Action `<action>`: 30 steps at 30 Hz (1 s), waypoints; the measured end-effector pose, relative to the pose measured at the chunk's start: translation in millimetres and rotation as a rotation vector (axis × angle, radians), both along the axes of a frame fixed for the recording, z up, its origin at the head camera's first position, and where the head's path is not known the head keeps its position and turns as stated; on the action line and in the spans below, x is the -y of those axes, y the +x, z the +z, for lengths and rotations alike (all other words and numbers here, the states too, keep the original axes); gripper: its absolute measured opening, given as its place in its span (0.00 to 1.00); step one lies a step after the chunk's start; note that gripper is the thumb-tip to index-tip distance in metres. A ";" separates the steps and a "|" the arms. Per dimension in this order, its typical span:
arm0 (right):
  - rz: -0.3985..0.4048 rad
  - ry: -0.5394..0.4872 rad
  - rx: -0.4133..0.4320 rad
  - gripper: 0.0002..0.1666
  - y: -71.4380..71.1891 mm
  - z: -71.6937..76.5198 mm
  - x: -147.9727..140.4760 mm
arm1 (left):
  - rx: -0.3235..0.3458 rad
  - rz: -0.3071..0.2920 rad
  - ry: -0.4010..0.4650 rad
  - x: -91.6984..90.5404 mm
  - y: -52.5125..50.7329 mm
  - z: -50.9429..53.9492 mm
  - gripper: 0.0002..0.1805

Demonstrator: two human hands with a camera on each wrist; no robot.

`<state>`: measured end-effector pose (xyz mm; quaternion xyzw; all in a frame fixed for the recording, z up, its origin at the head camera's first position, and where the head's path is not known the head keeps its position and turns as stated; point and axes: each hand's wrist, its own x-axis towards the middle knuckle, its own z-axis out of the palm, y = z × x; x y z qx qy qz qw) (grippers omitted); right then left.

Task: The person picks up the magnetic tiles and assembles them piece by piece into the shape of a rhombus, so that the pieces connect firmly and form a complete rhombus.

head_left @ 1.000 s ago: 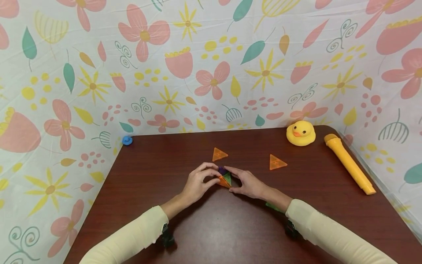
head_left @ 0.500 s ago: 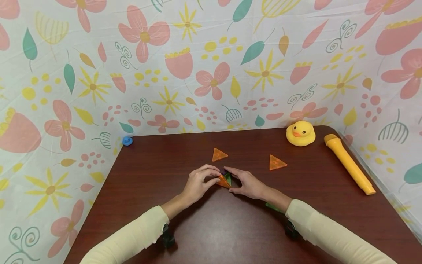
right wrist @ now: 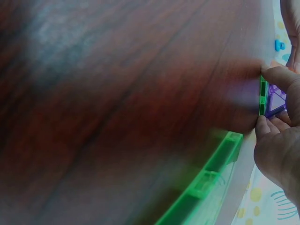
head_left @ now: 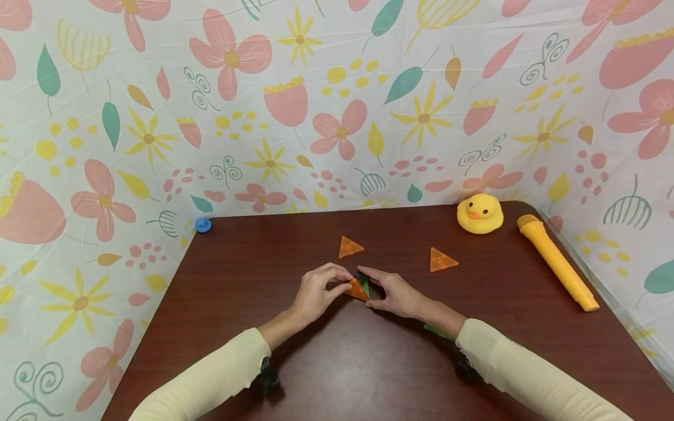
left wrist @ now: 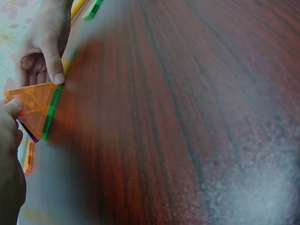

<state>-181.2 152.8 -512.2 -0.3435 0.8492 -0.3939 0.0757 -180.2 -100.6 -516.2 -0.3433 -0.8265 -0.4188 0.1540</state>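
At the middle of the table, my left hand pinches an orange triangular magnetic tile between thumb and fingers. The tile leans against a green magnetic tile, whose ends my right hand holds between thumb and fingers. In the left wrist view, the orange tile slopes beside the green tile's edge. Behind them, a purple tile shows in the right wrist view; my fingers hide part of it. The pieces stand together as a small tilted shape.
Two loose orange triangular tiles lie farther back. A green tile lies under my right forearm. A yellow duck and a yellow toy microphone are at the right; a small blue duck sits at the back left corner.
My left fingers have lowered slightly and the purple tile has sunk mostly out of sight behind the orange and green ones. My right hand has barely moved.
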 end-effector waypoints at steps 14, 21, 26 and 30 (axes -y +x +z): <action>-0.036 0.062 -0.049 0.51 1.5 1.4 -2.1 | 0.128 -0.036 -0.104 4.1 -2.2 1.0 0.22; -0.065 0.087 -0.118 0.49 3.4 4.8 -7.1 | 0.143 -0.018 -0.276 9.2 -2.8 -3.9 0.26; -0.074 0.083 -0.128 0.49 4.4 2.5 -6.4 | 0.147 -0.007 -0.296 11.0 -3.3 -5.6 0.24; -0.087 0.078 -0.113 0.48 5.3 2.5 -5.2 | 0.148 -0.004 -0.293 12.0 -3.3 -6.1 0.23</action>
